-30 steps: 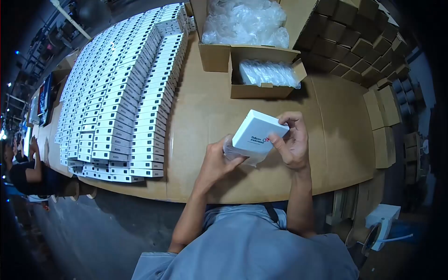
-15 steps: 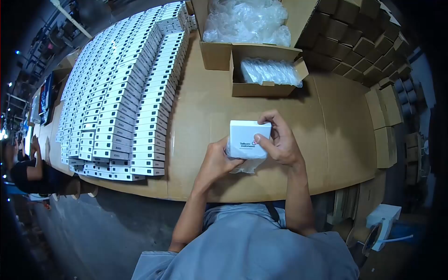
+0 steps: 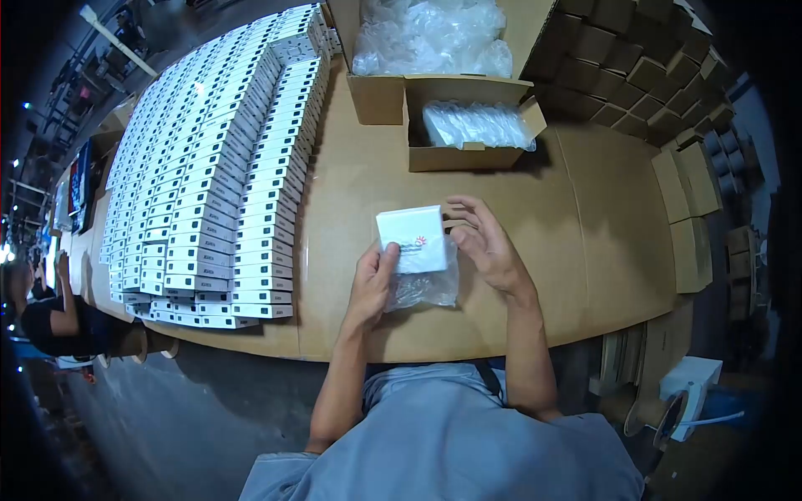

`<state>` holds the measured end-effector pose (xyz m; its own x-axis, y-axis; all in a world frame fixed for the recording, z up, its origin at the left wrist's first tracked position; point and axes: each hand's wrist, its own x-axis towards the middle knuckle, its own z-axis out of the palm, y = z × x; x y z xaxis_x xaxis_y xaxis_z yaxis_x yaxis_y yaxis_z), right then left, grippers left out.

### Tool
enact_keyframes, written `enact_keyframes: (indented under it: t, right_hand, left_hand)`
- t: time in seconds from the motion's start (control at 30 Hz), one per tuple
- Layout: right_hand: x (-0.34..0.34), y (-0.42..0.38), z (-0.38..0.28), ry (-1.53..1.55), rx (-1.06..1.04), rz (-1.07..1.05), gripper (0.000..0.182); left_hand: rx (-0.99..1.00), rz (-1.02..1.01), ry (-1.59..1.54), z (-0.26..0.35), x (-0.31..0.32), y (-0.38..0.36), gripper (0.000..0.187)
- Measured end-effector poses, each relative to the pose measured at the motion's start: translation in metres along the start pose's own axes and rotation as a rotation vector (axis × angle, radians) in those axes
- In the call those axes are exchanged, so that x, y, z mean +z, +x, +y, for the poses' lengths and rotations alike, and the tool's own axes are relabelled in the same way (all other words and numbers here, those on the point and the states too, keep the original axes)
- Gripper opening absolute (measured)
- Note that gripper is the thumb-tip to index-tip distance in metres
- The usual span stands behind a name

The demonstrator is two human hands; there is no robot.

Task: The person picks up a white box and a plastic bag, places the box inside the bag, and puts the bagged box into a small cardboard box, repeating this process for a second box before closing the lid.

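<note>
The right hand (image 3: 494, 255) is easing off the flat white square box (image 3: 411, 227) with the small red logo, leaving the left hand (image 3: 370, 282) to carry it. The left hand is grasping the box at its lower left side, its thumb pressing on the printed face. The right hand is opening just beside the box's right edge, fingers parted and loosely bent, holding nothing; whether a fingertip is still touching is hard to tell. A crinkled clear plastic sleeve (image 3: 428, 290) is hanging below the box, between the hands; how far it is enclosing the box is unclear. Left of the left hand, long rows of small white boxes (image 3: 196, 204) are covering part of the brown desk (image 3: 535, 196). Beyond the right hand, an open brown cardboard box (image 3: 464, 159) is holding plastic-wrapped pieces (image 3: 476, 125).
</note>
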<state>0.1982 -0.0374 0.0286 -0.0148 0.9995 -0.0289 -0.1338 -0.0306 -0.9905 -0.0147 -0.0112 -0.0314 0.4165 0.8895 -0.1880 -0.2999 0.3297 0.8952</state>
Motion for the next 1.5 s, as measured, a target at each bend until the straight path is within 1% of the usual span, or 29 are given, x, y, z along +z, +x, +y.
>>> enact_keyframes:
  t: [0.07,0.1,0.2,0.23,0.27,0.33,0.37,0.47,0.57,0.67,0.7,0.8,0.93,1.0,1.07,1.13,1.17,1.2,1.27,1.3,1.33,1.37,1.4,1.43,1.47,1.5]
  right_hand:
    - [-0.013,-0.007,0.012,0.002,0.007,-0.039,0.05]
    - [-0.01,-0.009,0.02,0.06,-0.007,0.001,0.045]
    - [0.0,-0.014,0.034,0.072,-0.051,0.092,0.035]
    - [0.004,-0.014,0.038,0.077,-0.044,0.171,0.021]
    - [0.003,-0.015,0.042,0.066,-0.033,0.186,0.019]
    - [0.001,-0.017,0.046,0.044,-0.012,0.217,0.015]
    - [0.001,-0.018,0.047,0.066,-0.059,0.216,0.011]
    - [-0.001,-0.018,0.044,0.136,-0.238,0.169,0.012]
    - [-0.003,-0.015,0.035,0.077,-0.303,0.153,0.012]
    - [-0.011,-0.02,0.029,0.166,-0.224,0.06,0.01]
    - [-0.01,-0.02,0.023,0.012,-0.232,0.097,0.007]
    - [-0.013,-0.02,0.022,0.061,-0.217,0.049,0.007]
    - [-0.002,-0.021,0.025,0.174,-0.215,0.132,0.019]
    - [0.017,-0.02,0.015,0.112,-0.254,0.169,0.031]
    - [0.021,-0.02,0.012,-0.061,-0.241,0.165,0.042]
    - [0.012,-0.021,0.024,-0.343,-0.172,0.126,0.052]
    - [0.012,-0.021,0.04,-0.176,-0.123,0.158,0.052]
    - [0.012,-0.021,0.046,-0.146,-0.152,0.187,0.051]
    - [0.01,-0.022,0.052,-0.092,-0.214,0.251,0.051]
    - [0.012,-0.02,0.044,-0.14,-0.271,0.281,0.045]
    - [0.01,-0.022,0.046,-0.164,-0.264,0.264,0.043]
    - [0.007,-0.022,0.048,-0.186,-0.259,0.246,0.041]
    - [0.006,-0.021,0.049,-0.209,-0.256,0.225,0.039]
    - [0.006,-0.021,0.046,-0.174,-0.241,0.203,0.031]
    - [0.006,-0.021,0.045,-0.182,-0.254,0.181,0.028]
    - [0.006,-0.02,0.045,-0.192,-0.267,0.16,0.025]
  left_hand:
    - [0.019,0.023,-0.035,0.002,0.001,0.002,0.041]
    - [0.039,0.029,-0.026,0.001,0.0,0.003,0.042]
    - [0.093,-0.001,0.057,-0.005,-0.007,0.007,0.049]
    - [0.117,0.008,0.065,-0.002,-0.002,0.006,0.051]
    - [0.143,0.017,0.073,0.0,0.0,0.007,0.053]
    - [0.21,0.061,0.248,-0.002,0.0,0.007,0.056]
    - [0.242,0.083,0.335,-0.003,0.0,0.007,0.058]
    - [0.338,0.067,0.309,0.007,0.01,0.005,0.059]
    - [0.443,0.014,0.449,0.01,0.008,0.006,0.066]
    - [0.458,-0.009,0.459,0.015,0.01,0.006,0.066]
    - [0.452,-0.025,0.383,0.013,0.009,0.007,0.065]
    - [0.429,-0.032,0.258,0.011,0.01,0.007,0.061]
    - [0.364,0.002,-0.005,0.01,0.02,0.006,0.065]
    - [0.361,-0.008,-0.06,0.007,0.022,0.006,0.065]
    - [0.366,-0.003,-0.078,0.005,0.021,0.008,0.065]
    - [0.371,0.009,-0.058,0.004,0.019,0.01,0.067]
    - [0.375,-0.007,-0.018,0.003,0.015,0.013,0.063]
    - [0.376,-0.022,0.023,0.004,0.01,0.014,0.061]
    - [0.349,-0.062,0.124,0.007,0.006,0.014,0.055]
    - [0.319,-0.086,0.186,0.015,0.009,0.01,0.052]
    - [0.286,-0.11,0.249,0.019,0.011,0.007,0.05]
    - [0.289,-0.075,0.237,0.015,0.014,0.005,0.042]
    - [0.232,-0.06,0.193,0.014,0.015,0.005,0.039]
    - [0.172,-0.042,0.148,0.014,0.015,0.005,0.036]
    - [0.114,-0.024,0.103,0.012,0.016,0.004,0.032]
    - [0.132,-0.01,-0.004,0.007,0.018,0.005,0.022]
